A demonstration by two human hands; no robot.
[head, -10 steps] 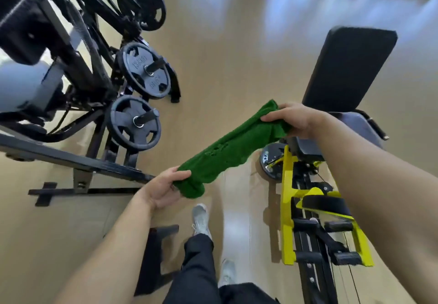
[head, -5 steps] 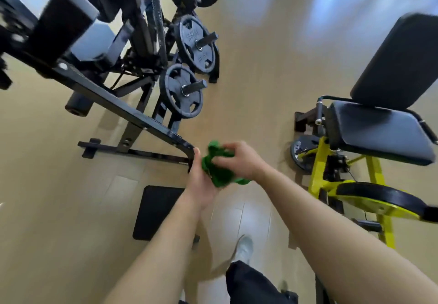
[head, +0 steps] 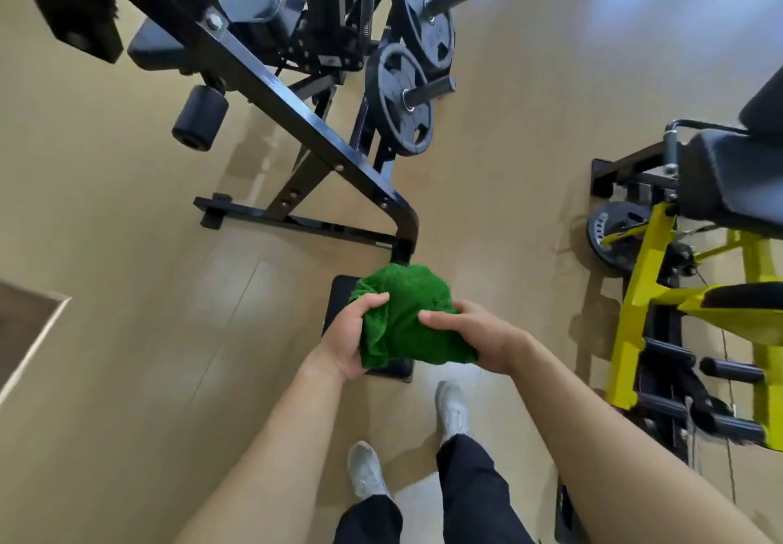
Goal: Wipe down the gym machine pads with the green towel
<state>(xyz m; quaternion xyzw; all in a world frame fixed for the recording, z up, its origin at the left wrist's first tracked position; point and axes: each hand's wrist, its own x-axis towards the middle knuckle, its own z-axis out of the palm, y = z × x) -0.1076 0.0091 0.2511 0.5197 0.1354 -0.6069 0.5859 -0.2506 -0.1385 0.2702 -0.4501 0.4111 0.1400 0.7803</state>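
Both hands hold the green towel [head: 402,323], bunched into a loose wad in front of the person, above the floor [head: 127,331] in the middle of the view. The left hand [head: 349,338] grips the wad's left side with its thumb curled over the top, and the right hand [head: 470,338] grasps the right side with its fingers wrapped across the cloth. Just beyond and below the towel lies a flat black plate [head: 339,302] on the floor, partly hidden by the hands. To the far left stands a black machine [head: 296,119] with a round roller pad [head: 199,122], a grey cushion [head: 250,5] and two weight discs [head: 400,98] on pegs. To the right stands a yellow machine [head: 640,289] with a dark seat pad [head: 728,179], well apart from the towel. Near the bottom are two pale shoes [head: 366,469] and dark trouser legs [head: 470,484]
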